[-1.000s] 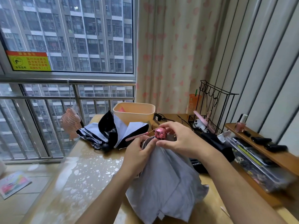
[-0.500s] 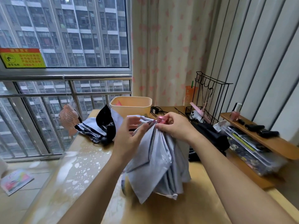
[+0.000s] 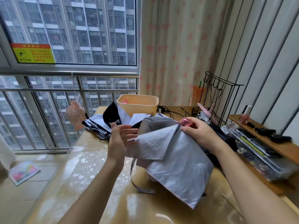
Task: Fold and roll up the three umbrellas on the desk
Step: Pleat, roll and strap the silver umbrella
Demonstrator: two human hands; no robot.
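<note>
Grey umbrella (image 3: 174, 159) is pinched at its pink cap (image 3: 185, 123) by right hand (image 3: 199, 132) — canopy hung below the fingers; left hand (image 3: 119, 139) held released, fingertips just beside a fold.

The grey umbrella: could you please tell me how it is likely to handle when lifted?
Its cloth is probably floppy: the grey umbrella sags in loose folds below the right hand that pinches it near the pink tip. It likely feels light, as one pinch holds it upright. Its loose strap may snag.
</note>
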